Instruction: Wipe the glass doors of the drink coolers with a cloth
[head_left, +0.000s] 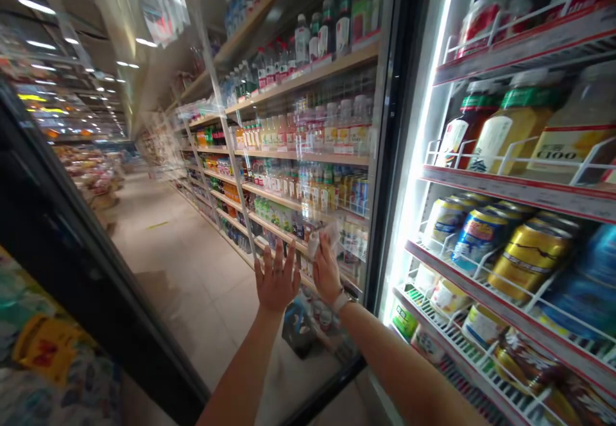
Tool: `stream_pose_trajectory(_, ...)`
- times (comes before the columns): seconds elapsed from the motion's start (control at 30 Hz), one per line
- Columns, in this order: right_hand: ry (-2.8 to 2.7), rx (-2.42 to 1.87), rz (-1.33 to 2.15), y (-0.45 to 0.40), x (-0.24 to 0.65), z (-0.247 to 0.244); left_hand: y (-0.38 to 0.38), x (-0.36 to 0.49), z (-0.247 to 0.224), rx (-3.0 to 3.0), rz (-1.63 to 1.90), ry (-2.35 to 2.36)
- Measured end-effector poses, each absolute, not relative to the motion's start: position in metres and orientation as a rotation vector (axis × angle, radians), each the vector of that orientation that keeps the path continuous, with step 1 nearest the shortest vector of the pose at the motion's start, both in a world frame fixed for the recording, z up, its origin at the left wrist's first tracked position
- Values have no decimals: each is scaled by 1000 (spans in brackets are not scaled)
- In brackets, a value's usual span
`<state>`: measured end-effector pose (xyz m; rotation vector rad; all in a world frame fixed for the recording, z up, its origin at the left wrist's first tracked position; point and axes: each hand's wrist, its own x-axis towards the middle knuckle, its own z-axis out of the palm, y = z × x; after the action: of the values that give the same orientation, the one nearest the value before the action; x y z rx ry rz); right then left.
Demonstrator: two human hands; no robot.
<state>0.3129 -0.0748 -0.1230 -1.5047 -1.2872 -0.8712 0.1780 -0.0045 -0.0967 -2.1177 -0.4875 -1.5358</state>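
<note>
My left hand (278,281) is spread flat with fingers apart against the glass door (226,342) of an upright drinks cooler. To its right, my right hand (327,273) presses a crumpled white cloth (312,245) to the same pane, its fingers extended over it. The cloth is thin and partly see-through at its edge, so it may be a tissue; part of it is hidden by the fingers. A light band circles my right wrist. The door stands swung open, and shelves of bottles show through or in the glass.
On the right, the lit cooler has wire-fronted shelves (510,188) with bottles and cans (534,256). The dark door frame (96,285) crosses the left side. Beyond it, a yellow package (48,349) lies at lower left, and a pale floor aisle (144,214) runs back.
</note>
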Motion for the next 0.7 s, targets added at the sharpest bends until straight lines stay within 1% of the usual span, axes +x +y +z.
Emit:
stream_pose_trajectory(0.1,-1293,-1512,-849,-91,292,-185,-6,177,-99,-2166,-1504,-524)
stream_pose_trajectory(0.17,-1301,-1518,-825,-100,284,-206,-6,177,-100,-2177,-1487,-542)
stream_pose_trajectory(0.2,-1310,-1517,-816,-102,282,-207,-7,177,-100,-2178,-1486,-541)
stream_pose_trajectory(0.23,-1321,-1513,-810,-103,283,-203,-7,177,-100,-2175,-1489,-535)
stream_pose_trajectory(0.3,-1338,-1504,-806,-100,291,-179,-6,177,-100,-2161,-1497,-513)
stream_pose_trajectory(0.47,-1313,-1497,-822,-78,324,-79,-4,177,-98,-2148,-1523,-465)
stream_pose_trajectory(0.53,-1312,-1488,-854,-71,333,-59,-4,176,-98,-2184,-1532,-456)
stream_pose_trajectory(0.6,-1319,-1478,-890,-69,334,-66,-5,176,-97,-2208,-1526,-470)
stream_pose_trajectory(0.7,-1318,-1482,-912,-77,323,-115,-6,176,-97,-2176,-1516,-500)
